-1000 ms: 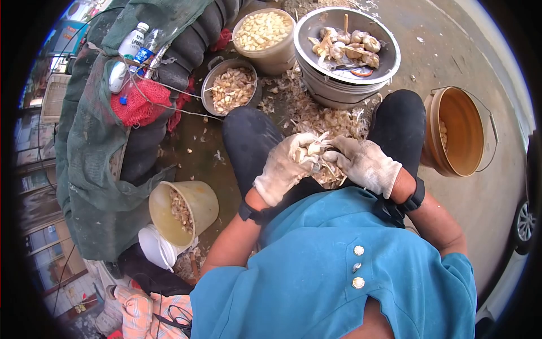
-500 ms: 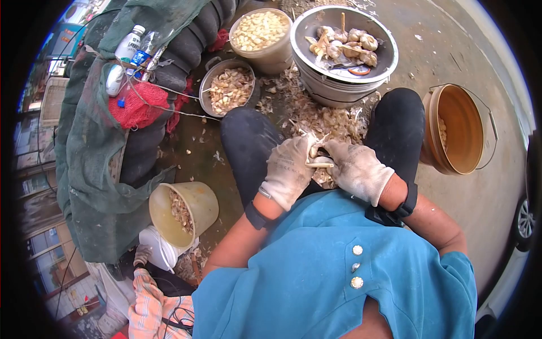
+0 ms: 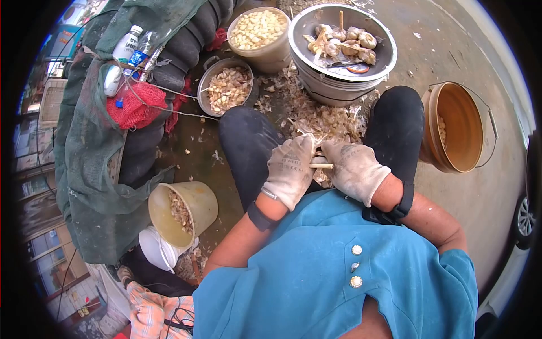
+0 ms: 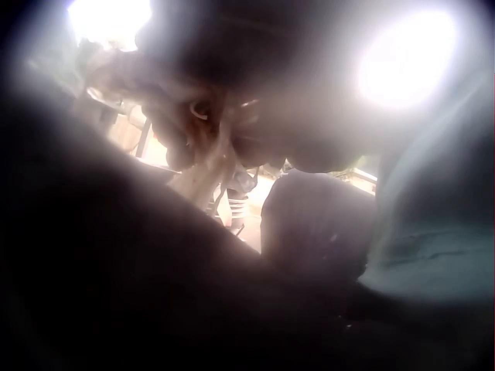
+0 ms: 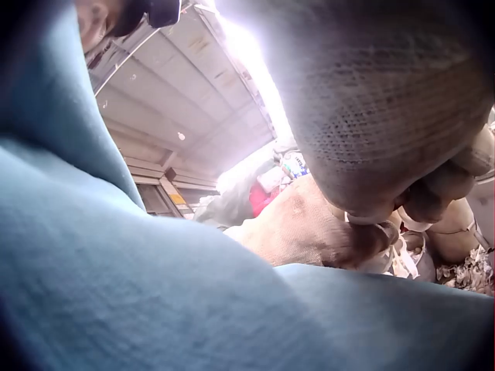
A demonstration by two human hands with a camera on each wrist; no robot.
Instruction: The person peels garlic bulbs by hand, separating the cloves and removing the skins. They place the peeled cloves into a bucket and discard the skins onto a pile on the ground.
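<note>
Both hands wear pale, soiled knit gloves and meet over the lap between the dark-trousered knees. The left hand (image 3: 290, 171) curls its fingers round a garlic bulb (image 3: 319, 160) whose pale stem (image 3: 322, 166) sticks out between the hands. From the other side the right hand (image 3: 357, 169) grips the same bulb, its fingers bent. Most of the bulb is hidden by the gloves. In the right wrist view the right hand (image 5: 387, 116) is close up, with the left glove (image 5: 298, 224) behind it. The left wrist view is dark and blurred, with papery skins (image 4: 209, 166) near the fingers.
Garlic bulbs (image 3: 351, 45) lie in a metal bowl (image 3: 391, 62) on stacked buckets. A tub of peeled cloves (image 3: 258, 29) and a pot of cloves (image 3: 228, 87) stand at its left. Brown bucket (image 3: 468, 130) right; cream bucket (image 3: 206, 206) left. Skins (image 3: 333, 121) litter the ground.
The hands have drawn closer round the garlic, and less of it shows between the gloves. At the lower left, another person's gloved hand and checked sleeve have shifted.
</note>
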